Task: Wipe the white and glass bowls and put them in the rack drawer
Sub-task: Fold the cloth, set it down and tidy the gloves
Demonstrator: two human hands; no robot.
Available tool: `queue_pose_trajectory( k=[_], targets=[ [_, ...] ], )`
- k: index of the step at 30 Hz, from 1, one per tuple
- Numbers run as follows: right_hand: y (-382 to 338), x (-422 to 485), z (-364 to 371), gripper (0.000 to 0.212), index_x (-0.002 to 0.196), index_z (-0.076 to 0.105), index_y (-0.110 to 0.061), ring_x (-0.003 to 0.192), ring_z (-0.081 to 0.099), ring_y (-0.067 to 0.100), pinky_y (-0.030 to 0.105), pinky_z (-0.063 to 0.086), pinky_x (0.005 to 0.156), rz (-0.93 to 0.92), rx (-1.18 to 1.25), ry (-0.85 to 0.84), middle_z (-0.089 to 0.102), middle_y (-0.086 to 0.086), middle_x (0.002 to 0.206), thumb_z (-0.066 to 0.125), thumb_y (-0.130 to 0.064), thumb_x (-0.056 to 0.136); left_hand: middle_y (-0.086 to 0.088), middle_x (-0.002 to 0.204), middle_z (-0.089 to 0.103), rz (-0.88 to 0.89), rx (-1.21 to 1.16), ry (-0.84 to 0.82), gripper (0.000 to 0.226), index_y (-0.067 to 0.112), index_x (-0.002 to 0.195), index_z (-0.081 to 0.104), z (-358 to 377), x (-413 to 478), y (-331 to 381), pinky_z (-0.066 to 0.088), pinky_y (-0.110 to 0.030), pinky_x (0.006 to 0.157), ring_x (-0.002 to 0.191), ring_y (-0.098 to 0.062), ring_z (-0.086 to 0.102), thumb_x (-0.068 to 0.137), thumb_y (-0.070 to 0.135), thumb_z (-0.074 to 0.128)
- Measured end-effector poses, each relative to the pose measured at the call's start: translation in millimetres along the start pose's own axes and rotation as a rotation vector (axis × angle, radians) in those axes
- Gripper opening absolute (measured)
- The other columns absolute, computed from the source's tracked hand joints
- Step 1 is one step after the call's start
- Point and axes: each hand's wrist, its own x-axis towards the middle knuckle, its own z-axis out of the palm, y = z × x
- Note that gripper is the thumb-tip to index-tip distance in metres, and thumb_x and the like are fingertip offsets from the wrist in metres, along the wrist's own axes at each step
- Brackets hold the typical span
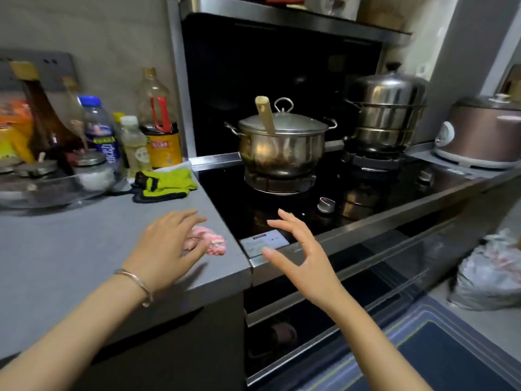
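Observation:
A crumpled pink and white cloth [214,244] lies on the grey counter [70,249] near its right corner. My left hand [166,244] hovers just over the cloth with fingers spread and relaxed, holding nothing; a bracelet sits on that wrist. My right hand [298,255] is in the air over the front edge of the black stove [366,193], fingers spread, empty. Below the stove are dark glass drawer fronts [366,277], which look closed. No white bowl is in view. A clear glass bowl [42,193] sits at the counter's far left with jars in it.
A lidded steel pot [282,148] with a wooden handle and a tall steel steamer [386,114] stand on the burners. Bottles [158,119] crowd the back left. A green mitt [166,183] lies by the stove. A rice cooker [482,131] and a plastic bag [490,275] are at the right.

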Motion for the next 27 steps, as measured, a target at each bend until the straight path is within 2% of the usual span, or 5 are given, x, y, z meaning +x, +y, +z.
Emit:
queue_pose_trajectory(
  k=[5, 8, 13, 22, 27],
  targets=[
    [-9.6, 48.0, 37.1, 0.031, 0.118, 0.062, -0.034, 0.132, 0.035, -0.007, 0.018, 0.027, 0.106, 0.01, -0.185, -0.238, 0.048, -0.02, 0.137, 0.065, -0.038, 0.087, 0.0, 0.123, 0.061, -0.045, -0.065, -0.072, 0.079, 0.02, 0.122, 0.061, -10.1, -1.3, -43.2, 0.04, -0.031, 0.096, 0.116, -0.022, 0.055, 0.071, 0.069, 0.023],
    [-9.1, 75.0, 51.4, 0.027, 0.111, 0.069, -0.024, 0.112, 0.054, 0.0, 0.017, 0.039, 0.097, -0.011, -0.343, -0.247, 0.062, -0.012, 0.118, 0.07, -0.033, 0.085, 0.005, 0.124, 0.06, -0.059, -0.134, -0.101, 0.079, 0.025, 0.122, 0.059, -10.8, 0.0, -50.8, 0.039, -0.03, 0.097, 0.117, -0.018, 0.053, 0.069, 0.07, 0.022],
    [-10.3, 98.4, 61.0, 0.007, 0.082, 0.075, -0.024, 0.079, 0.065, 0.005, 0.033, 0.053, 0.078, 0.028, -0.498, -0.335, 0.072, -0.008, 0.081, 0.076, -0.029, 0.079, 0.009, 0.124, 0.059, -0.066, -0.224, -0.131, 0.062, 0.027, 0.121, 0.058, -14.2, 4.3, -52.3, 0.038, -0.026, 0.098, 0.118, -0.012, 0.051, 0.077, 0.061, 0.034],
    [-51.2, 124.8, 57.3, 0.015, 0.09, 0.077, -0.013, 0.076, 0.068, 0.008, 0.026, 0.055, 0.075, -0.019, -0.418, -0.298, 0.075, -0.001, 0.082, 0.065, -0.022, 0.091, 0.01, 0.135, 0.053, -0.087, -0.439, -0.099, 0.043, 0.028, 0.132, 0.051, -18.2, 23.3, -34.6, 0.037, -0.023, 0.101, 0.119, -0.009, 0.053, 0.092, 0.043, 0.055],
    [-82.3, 133.1, 55.6, 0.018, 0.09, 0.076, -0.008, 0.07, 0.063, 0.002, 0.012, 0.046, 0.057, 0.042, -0.2, -0.243, 0.074, 0.005, 0.082, 0.063, -0.02, 0.092, 0.016, 0.11, 0.067, -0.129, -0.65, -0.018, 0.034, 0.034, 0.113, 0.06, -25.2, 30.8, -36.0, 0.048, -0.032, 0.094, 0.105, -0.002, 0.059, 0.083, 0.047, 0.067]
  ],
)
